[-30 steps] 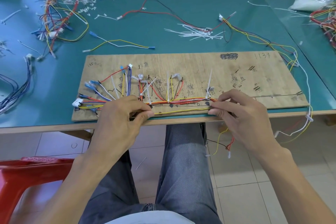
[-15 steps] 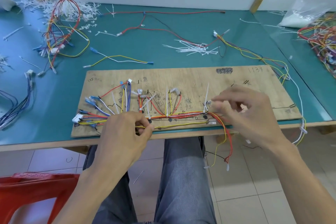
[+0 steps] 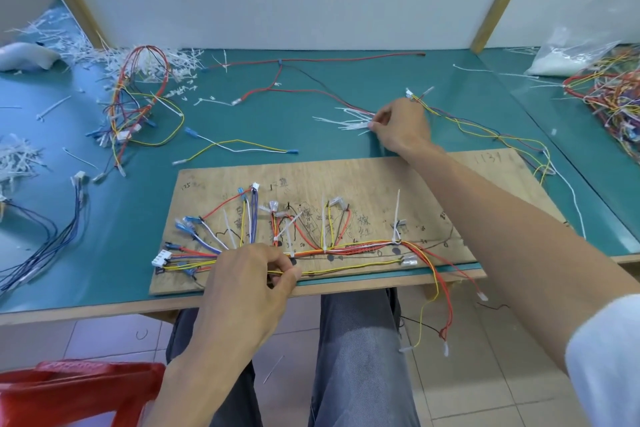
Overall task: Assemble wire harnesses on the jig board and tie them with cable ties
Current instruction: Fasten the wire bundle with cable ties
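A wooden jig board (image 3: 363, 180) lies at the table's front edge. On it runs a wire harness (image 3: 353, 248) of red, orange, yellow and blue wires, with several white cable ties standing up from it. My left hand (image 3: 249, 274) pinches the yellow wire and bundle at the board's lower left. My right hand (image 3: 398, 128) reaches beyond the board to a small pile of loose white cable ties (image 3: 343, 121), fingertips closed on one of them. Some harness ends (image 3: 440, 308) hang off the front edge.
On the green table lie a finished harness bundle (image 3: 138, 104), a red and black harness (image 3: 294, 87), a loose yellow and white wire (image 3: 239, 147), blue wires (image 3: 52, 236) and cut tie scraps (image 3: 86, 48). A heap of harnesses (image 3: 616, 97) sits far right. A red stool (image 3: 69, 388) stands lower left.
My right hand has left the harness near the board's front and reached forward to the pile of cable ties. My left hand has stayed on the wires. The view has tilted upward.
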Motion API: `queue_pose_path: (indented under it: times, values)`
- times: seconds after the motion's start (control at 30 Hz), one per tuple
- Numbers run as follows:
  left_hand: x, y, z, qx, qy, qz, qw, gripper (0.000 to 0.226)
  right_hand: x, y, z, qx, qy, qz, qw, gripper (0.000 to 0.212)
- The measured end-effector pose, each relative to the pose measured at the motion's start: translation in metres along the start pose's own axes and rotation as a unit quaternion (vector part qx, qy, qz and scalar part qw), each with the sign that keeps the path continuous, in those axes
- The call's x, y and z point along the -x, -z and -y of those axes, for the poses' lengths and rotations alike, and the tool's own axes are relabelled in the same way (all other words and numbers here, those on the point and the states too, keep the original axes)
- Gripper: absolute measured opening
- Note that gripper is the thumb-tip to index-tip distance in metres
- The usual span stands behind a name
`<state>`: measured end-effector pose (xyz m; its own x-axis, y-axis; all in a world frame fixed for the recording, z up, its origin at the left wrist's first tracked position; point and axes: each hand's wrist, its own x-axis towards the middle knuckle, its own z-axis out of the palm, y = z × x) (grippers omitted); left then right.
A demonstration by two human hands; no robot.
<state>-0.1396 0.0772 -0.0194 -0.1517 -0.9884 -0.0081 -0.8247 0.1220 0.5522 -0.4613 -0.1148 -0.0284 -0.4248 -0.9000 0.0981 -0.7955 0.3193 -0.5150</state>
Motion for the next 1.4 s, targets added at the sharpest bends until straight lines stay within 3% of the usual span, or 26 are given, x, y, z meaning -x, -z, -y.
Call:
queue_pose_path:
  times: [0.07, 0.17, 0.37, 0.53, 0.83, 1.03, 1.1, 1.2, 1.4]
  values:
    - [0.001, -0.001, -0.001, -0.005, 0.001, 0.0, 1.0, 0.02, -0.007, -0.004, 0.005, 0.007, -0.004, 0.008, 1.0, 0.004]
    - [0.0, -0.001, 0.0, -0.006, 0.002, 0.005, 1.0, 0.02, -0.019, -0.003, 0.014, 0.003, -0.011, 0.018, 1.0, 0.012]
    - [0.0, -0.002, 0.002, 0.001, -0.002, 0.006, 1.0, 0.02, -0.035, -0.012, 0.04, 0.06, 0.044, 0.044, 0.996, 0.008]
    - [0.0, -0.001, 0.001, -0.001, 0.0, 0.01, 1.0, 0.019, -0.049, -0.018, 0.048, 0.106, 0.018, 0.081, 0.991, 0.027]
    - [0.001, 0.0, -0.001, 0.01, 0.002, 0.012, 1.0, 0.019, -0.051, -0.024, 0.051, 0.139, 0.018, 0.046, 0.989, 0.023]
    - [0.001, -0.002, 0.0, 0.005, 0.005, 0.01, 1.0, 0.018, -0.051, -0.029, 0.055, 0.177, 0.058, 0.069, 0.98, 0.01]
    - [0.001, -0.003, 0.001, 0.008, 0.005, 0.014, 1.0, 0.018, -0.049, -0.027, 0.054, 0.129, 0.067, 0.073, 0.987, 0.016]
    - [0.001, -0.003, 0.002, 0.0, 0.007, 0.017, 1.0, 0.018, -0.041, -0.007, 0.06, -0.018, 0.095, 0.011, 0.995, 0.013]
    - [0.002, -0.002, 0.003, 0.014, -0.007, 0.016, 1.0, 0.023, 0.039, 0.069, 0.1, -0.242, 0.192, -0.025, 0.951, 0.01]
